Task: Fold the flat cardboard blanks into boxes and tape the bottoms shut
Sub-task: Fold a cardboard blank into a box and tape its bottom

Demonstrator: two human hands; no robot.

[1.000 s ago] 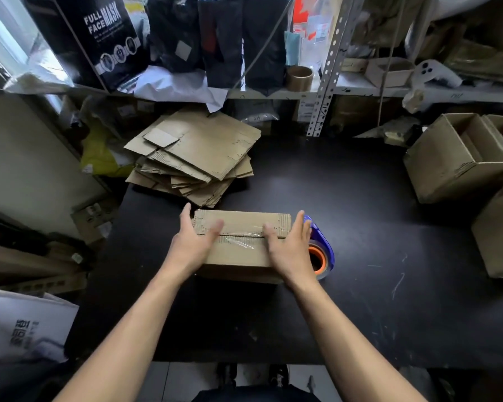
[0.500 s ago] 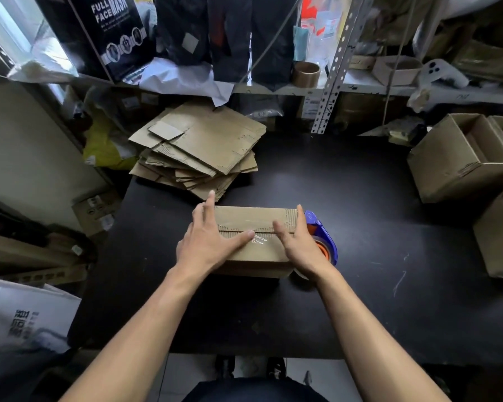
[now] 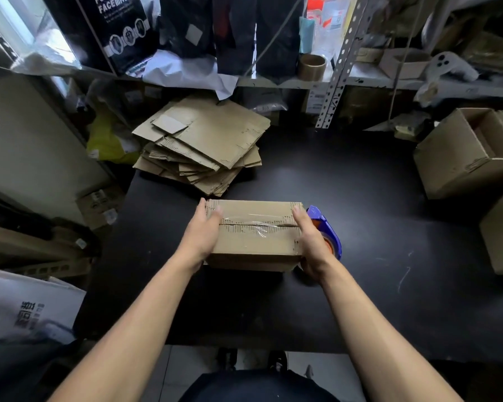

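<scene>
Box (image 3: pixel 253 233) at desk (image 3: pixel 360 227) center, taped seam up, clear tape along the slit. Left hand (image 3: pixel 202 236) grips box's 9 o'clock end, thumb on top, fingers curled over the edge. Right hand (image 3: pixel 310 242) clasps 3 o'clock end, thumb up top. Dispenser (image 3: pixel 327 230) just beside box at 3, partly behind right hand. Blanks (image 3: pixel 206 146) stacked at 11, overhanging desk's edge; count unclear. 2 made boxes (image 3: pixel 471 152) at 2–3 o'clock. Bare desk btwn box & those, also toward 6.
</scene>
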